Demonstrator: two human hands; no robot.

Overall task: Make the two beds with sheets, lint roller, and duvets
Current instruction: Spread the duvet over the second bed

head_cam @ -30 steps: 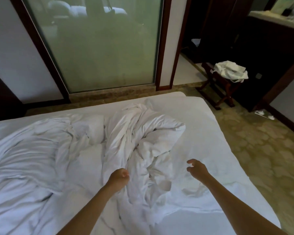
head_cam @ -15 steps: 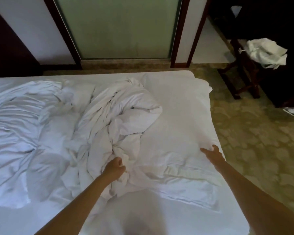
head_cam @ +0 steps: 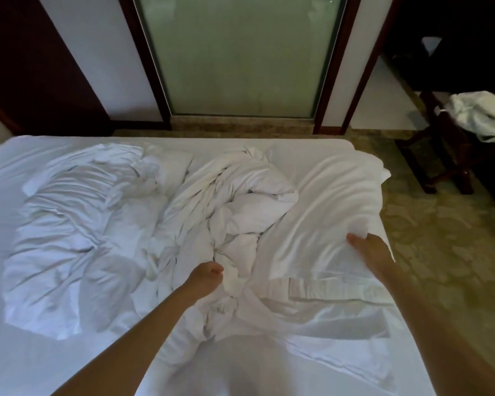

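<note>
A bed (head_cam: 20, 361) with a smooth white fitted sheet fills the lower view. A crumpled white duvet (head_cam: 226, 201) lies bunched across its middle, with a flatter part spread to the left. My left hand (head_cam: 205, 278) grips a fold of the bunched duvet near the bed's centre. My right hand (head_cam: 369, 250) pinches a raised edge of the same duvet near the bed's right side, lifting the cloth into a billow. A folded hem band lies just below that hand.
A frosted glass door (head_cam: 240, 55) in a dark wooden frame stands beyond the bed. At right, a dark wooden rack (head_cam: 446, 155) holds a heap of white linen (head_cam: 480, 115). Patterned floor (head_cam: 446, 252) runs along the bed's right side.
My right hand moved out to the bed's right side, took hold of the duvet edge and raised it. My left hand closed on the bunched duvet. The view tilted further down over the bed.
</note>
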